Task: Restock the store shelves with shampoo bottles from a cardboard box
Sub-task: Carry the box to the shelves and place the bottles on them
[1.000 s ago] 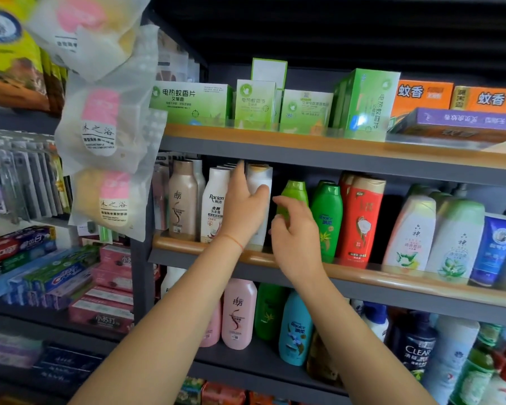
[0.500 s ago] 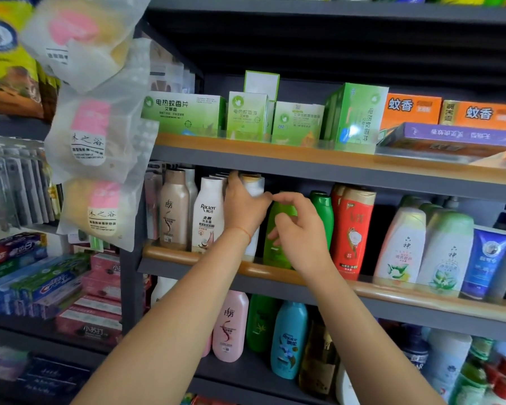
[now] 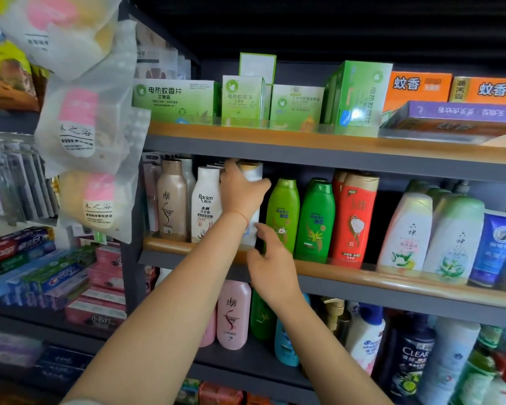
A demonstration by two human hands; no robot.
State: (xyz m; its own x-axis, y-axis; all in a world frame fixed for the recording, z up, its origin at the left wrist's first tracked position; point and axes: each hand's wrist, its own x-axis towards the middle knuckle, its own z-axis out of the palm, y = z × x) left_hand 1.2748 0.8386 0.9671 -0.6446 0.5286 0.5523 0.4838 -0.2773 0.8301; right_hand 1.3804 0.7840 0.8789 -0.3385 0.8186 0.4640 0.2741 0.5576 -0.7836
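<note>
My left hand grips a white shampoo bottle with a gold cap that stands on the middle shelf, between a white Raclen bottle and a light green shampoo bottle. My right hand hovers lower, at the shelf's front rail just under the light green bottle, fingers loosely curled and holding nothing. A darker green bottle and a red bottle stand to the right. The cardboard box is out of view.
Green and orange boxes fill the upper shelf. White, blue and pink bottles line the middle and lower shelves. Bagged sponges hang at the left, close to my left arm. Toothpaste boxes lie on the left rack.
My right hand has let go of the light green bottle and dropped down to the shelf rail. The bottle now stands upright on the shelf. My left hand has stayed on the white bottle.
</note>
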